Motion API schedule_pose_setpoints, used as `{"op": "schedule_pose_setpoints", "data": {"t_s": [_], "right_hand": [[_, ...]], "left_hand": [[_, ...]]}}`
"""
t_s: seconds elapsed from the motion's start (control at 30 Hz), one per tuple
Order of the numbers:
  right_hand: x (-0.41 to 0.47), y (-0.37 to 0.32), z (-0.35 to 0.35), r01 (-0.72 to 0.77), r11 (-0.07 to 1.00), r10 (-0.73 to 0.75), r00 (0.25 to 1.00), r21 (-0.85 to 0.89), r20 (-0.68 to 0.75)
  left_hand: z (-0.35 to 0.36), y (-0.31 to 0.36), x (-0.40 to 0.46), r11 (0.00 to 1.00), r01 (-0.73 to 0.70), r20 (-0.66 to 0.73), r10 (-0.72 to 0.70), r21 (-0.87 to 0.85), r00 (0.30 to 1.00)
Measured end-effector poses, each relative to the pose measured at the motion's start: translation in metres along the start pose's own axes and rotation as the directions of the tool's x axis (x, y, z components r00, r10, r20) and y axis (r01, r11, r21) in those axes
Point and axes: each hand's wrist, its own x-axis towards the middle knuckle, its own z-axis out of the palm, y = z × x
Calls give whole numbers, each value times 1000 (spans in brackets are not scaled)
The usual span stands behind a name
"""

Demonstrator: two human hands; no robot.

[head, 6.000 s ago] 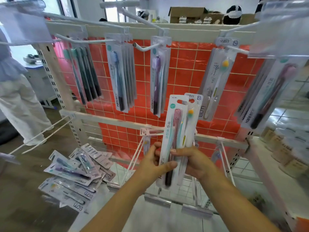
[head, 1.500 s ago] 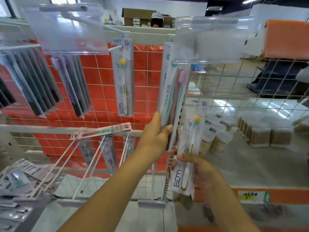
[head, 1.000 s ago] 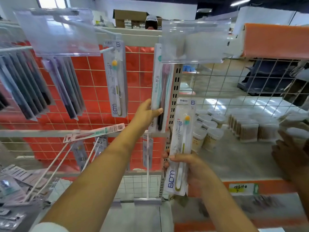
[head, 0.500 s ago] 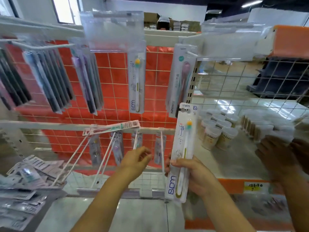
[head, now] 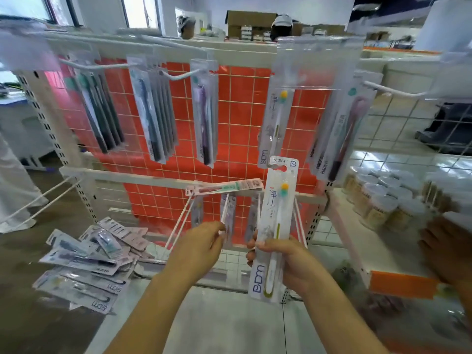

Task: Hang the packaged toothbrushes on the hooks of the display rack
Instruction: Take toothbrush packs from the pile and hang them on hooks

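My right hand (head: 288, 261) grips a packaged toothbrush (head: 277, 221) with a yellow and green head, upright, in front of the rack's lower rail. My left hand (head: 201, 247) is beside it, empty, fingers loosely curled near the tip of a lower hook (head: 224, 213). On the upper hooks of the display rack (head: 158, 178) hang dark packs (head: 102, 116), blue ones (head: 153, 118), a purple one (head: 204, 118), a matching yellow-headed pack (head: 274, 126) and a pink one (head: 342, 131). One pack (head: 224, 187) lies flat across the lower hooks.
A pile of loose toothbrush packs (head: 86, 261) lies at the lower left. Jars (head: 378, 198) stand on the shelf to the right. Another person's hand (head: 449, 251) reaches in at the right edge. A person in white (head: 12, 187) stands far left.
My left hand has let go of the pink pack on the upper right hook and dropped down beside my right hand. The view has swung left. My right hand keeps its pack.
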Motion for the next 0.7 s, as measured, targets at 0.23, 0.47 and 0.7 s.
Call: {"op": "schedule_pose_setpoints", "data": {"t_s": [0.23, 0.47, 0.7], "right_hand": [[2, 8, 25, 40, 996, -39, 999, -80, 8], [1, 17, 36, 258, 939, -298, 940, -228, -165], [2, 9, 45, 462, 821, -542, 815, -335, -203]], "left_hand": [[-16, -21, -5, 994, -44, 49, 39, 103, 998], [-9, -25, -11, 975, -134, 106, 117, 178, 987], [-7, -16, -2, 963, -200, 112, 181, 180, 977]]}}
